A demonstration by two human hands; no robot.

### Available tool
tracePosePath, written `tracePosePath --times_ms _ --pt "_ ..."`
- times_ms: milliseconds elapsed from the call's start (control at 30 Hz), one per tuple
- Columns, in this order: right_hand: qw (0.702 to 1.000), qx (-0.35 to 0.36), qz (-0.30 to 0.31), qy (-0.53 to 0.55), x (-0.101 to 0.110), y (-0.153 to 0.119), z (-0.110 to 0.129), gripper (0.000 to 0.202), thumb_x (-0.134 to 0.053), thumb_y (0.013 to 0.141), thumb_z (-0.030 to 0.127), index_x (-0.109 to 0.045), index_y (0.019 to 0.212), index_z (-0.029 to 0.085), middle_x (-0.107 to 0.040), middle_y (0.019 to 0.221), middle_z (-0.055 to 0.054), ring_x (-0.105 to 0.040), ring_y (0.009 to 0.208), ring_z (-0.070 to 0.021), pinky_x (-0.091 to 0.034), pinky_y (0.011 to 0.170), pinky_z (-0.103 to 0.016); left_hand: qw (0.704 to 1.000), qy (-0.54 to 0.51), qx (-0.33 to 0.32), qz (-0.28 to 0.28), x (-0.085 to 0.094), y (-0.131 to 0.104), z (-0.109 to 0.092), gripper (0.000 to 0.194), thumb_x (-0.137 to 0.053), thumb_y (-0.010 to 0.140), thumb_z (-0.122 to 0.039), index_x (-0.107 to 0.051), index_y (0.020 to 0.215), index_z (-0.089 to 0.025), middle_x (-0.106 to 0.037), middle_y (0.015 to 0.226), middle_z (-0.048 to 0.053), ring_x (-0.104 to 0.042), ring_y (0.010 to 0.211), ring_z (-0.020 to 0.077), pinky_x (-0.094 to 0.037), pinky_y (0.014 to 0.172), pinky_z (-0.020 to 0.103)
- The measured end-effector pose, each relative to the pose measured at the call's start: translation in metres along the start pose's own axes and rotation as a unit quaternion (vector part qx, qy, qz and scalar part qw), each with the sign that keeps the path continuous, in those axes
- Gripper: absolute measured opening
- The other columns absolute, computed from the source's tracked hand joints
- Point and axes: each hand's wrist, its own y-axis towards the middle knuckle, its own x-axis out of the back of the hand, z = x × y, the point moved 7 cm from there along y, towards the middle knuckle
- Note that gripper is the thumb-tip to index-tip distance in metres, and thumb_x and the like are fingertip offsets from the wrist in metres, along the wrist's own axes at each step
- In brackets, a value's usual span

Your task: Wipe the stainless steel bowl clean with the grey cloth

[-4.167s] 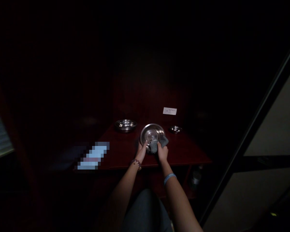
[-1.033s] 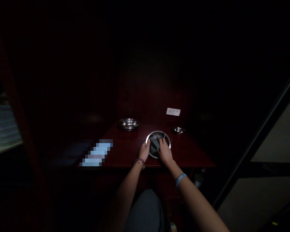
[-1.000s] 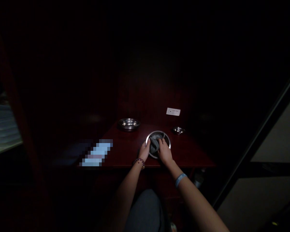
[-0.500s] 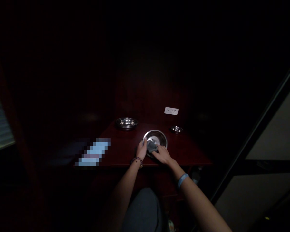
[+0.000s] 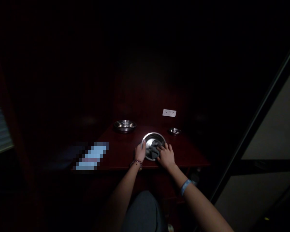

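A shiny metal bowl (image 5: 148,143) is tipped toward me above the front part of the dark red table. My left hand (image 5: 140,153) grips its left rim, thumb on the inside and the other fingers out of sight behind the wall. Inside the bowl lies a crumpled dark grey cloth (image 5: 155,152). With its fingers bent onto that cloth, my right hand (image 5: 167,156) presses it against the right part of the bowl's inner surface.
Farther back on the table (image 5: 120,151) stand a wide metal bowl (image 5: 125,127) at left and a small metal dish (image 5: 174,131) at right. A white socket plate (image 5: 169,112) is on the back wall. A pixelated bright patch (image 5: 91,156) covers the left front edge.
My right hand has moved the cloth from the left of the bowl's inside to its right. My left hand stays on the rim. The view has shifted slightly.
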Motion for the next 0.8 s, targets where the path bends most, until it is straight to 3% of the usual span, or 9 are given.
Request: tracePosePath --times_ms 200,300,433,533,633,733,800 --pt "0.998 0.004 -0.03 0.046 -0.005 0.001 0.014 0.054 -0.058 0.083 0.035 -0.051 0.136 0.024 -0.052 0.14 -0.009 -0.023 0.141 -0.0335 -0.013 0.113 -0.051 1.0 -0.01 -0.015 0.003 -0.002 0.005 0.007 0.044 -0.043 0.088 -0.049 -0.071 0.085 -0.016 -0.073 0.083 0.012 -0.069 0.082 0.0241 -0.051 0.075 0.031" --pt "0.997 0.025 -0.02 0.076 -0.01 0.004 0.027 0.05 -0.055 0.086 0.035 -0.053 0.135 0.024 -0.052 0.141 -0.009 -0.029 0.139 -0.0323 -0.018 0.112 -0.049 1.0 -0.006 -0.023 0.002 -0.003 0.005 0.009 0.047 -0.04 0.089 -0.05 -0.07 0.082 -0.014 -0.073 0.082 0.013 -0.069 0.079 0.0239 -0.051 0.072 0.032" --pt "0.992 0.052 0.029 0.113 -0.019 0.004 0.035 0.038 -0.049 0.088 0.027 -0.064 0.122 0.018 -0.062 0.13 -0.009 -0.045 0.13 -0.0247 -0.022 0.113 -0.039 1.0 0.001 -0.029 -0.001 -0.002 0.003 0.008 0.049 -0.038 0.09 -0.051 -0.069 0.081 -0.014 -0.073 0.082 0.013 -0.069 0.076 0.0226 -0.05 0.069 0.029" --pt "0.989 0.072 0.047 0.12 -0.015 0.0 0.031 0.034 -0.046 0.088 0.024 -0.068 0.114 0.019 -0.065 0.127 -0.006 -0.053 0.121 -0.0204 -0.021 0.114 -0.034 1.0 0.005 -0.03 -0.004 -0.001 0.001 0.005 0.049 -0.038 0.09 -0.051 -0.07 0.083 -0.014 -0.074 0.083 0.013 -0.068 0.076 0.022 -0.049 0.067 0.028" --pt "0.993 0.057 0.061 0.084 -0.006 -0.006 0.021 0.034 -0.044 0.089 0.028 -0.072 0.106 0.016 -0.071 0.113 -0.01 -0.059 0.111 -0.0214 -0.025 0.11 -0.035 1.0 0.0 -0.028 -0.005 0.0 -0.001 0.002 0.049 -0.04 0.089 -0.051 -0.071 0.088 -0.012 -0.074 0.087 0.013 -0.068 0.081 0.0232 -0.05 0.068 0.028" --pt "0.998 0.007 0.052 0.026 0.004 -0.012 0.011 0.039 -0.043 0.091 0.036 -0.074 0.099 0.013 -0.072 0.103 -0.016 -0.056 0.113 -0.0275 -0.024 0.108 -0.042 0.999 0.012 -0.035 0.005 -0.002 -0.001 0.0 0.052 -0.038 0.09 -0.051 -0.071 0.093 -0.012 -0.074 0.091 0.014 -0.069 0.085 0.0246 -0.05 0.071 0.03" --pt "0.999 -0.017 0.037 0.01 0.007 -0.015 0.008 0.04 -0.043 0.091 0.037 -0.073 0.102 0.014 -0.071 0.107 -0.016 -0.049 0.121 -0.03 -0.02 0.109 -0.044 0.999 0.023 -0.037 0.009 -0.003 -0.001 0.0 0.052 -0.038 0.09 -0.05 -0.071 0.095 -0.011 -0.074 0.093 0.015 -0.069 0.087 0.0247 -0.05 0.073 0.03"
